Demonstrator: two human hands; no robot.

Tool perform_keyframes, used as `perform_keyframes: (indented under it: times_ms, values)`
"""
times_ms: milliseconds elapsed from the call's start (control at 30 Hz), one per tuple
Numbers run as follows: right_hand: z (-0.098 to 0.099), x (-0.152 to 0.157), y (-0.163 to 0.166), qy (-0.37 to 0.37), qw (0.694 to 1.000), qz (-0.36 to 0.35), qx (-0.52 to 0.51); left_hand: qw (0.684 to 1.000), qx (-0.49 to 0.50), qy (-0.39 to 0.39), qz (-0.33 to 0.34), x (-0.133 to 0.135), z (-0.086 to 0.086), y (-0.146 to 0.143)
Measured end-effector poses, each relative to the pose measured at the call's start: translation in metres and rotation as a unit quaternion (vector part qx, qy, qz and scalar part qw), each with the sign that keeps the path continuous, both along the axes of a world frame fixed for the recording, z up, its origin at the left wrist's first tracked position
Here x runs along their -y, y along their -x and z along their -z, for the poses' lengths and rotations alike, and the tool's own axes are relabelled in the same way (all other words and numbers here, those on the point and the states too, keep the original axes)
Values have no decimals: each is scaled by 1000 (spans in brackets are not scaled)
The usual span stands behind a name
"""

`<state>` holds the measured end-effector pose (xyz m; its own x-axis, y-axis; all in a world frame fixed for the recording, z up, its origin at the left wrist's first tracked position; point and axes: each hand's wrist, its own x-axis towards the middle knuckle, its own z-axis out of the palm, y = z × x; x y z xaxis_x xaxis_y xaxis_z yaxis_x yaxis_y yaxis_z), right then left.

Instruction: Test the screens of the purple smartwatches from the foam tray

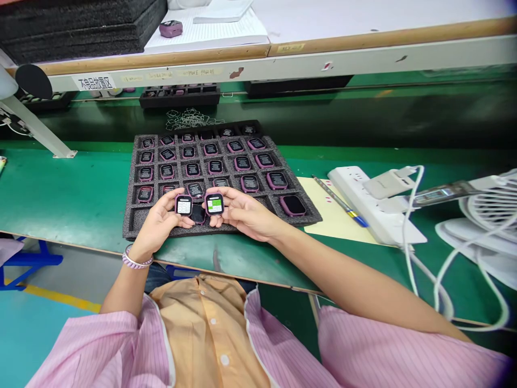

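Observation:
My left hand (pixel 165 218) grips a purple smartwatch body (pixel 184 206) by its edges, its lit screen showing a white grid. Close beside it, a second purple smartwatch body (pixel 214 204) is held in my right hand (pixel 242 213); green and white cells show on that screen. Both are strapless and raised over the front of a black foam tray (pixel 130 215). The tray's compartments hold several similar watches, most with small white text on dark screens. Between my hands, a dark-screened watch (pixel 198 214) shows in part. My hands hide some front compartments.
Right of the tray are yellow paper (pixel 323 215), a pen (pixel 355 215), a white power strip (pixel 355 183) with a charger and cables, and a white fan (pixel 496 199). Wire loops (pixel 189 118) lie behind the tray. A shelf (pixel 363 46) overhangs the green bench (pixel 92 188).

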<state>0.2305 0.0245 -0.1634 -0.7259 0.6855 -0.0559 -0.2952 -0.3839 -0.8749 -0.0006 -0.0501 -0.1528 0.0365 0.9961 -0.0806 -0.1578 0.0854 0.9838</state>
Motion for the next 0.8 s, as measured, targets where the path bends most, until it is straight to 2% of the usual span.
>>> perform_keyframes:
  times_ms: [367,633,800]
  values:
    - [0,0,0,-4,1000,-4,-6,1000,-4,-3,2,0,1,2]
    - [-2,0,2,-10,1000,4,1,999,36,3,-3,-1,-2,1]
    - [-5,2,4,-17,1000,15,8,999,28,-18,-27,-3,-3,-3]
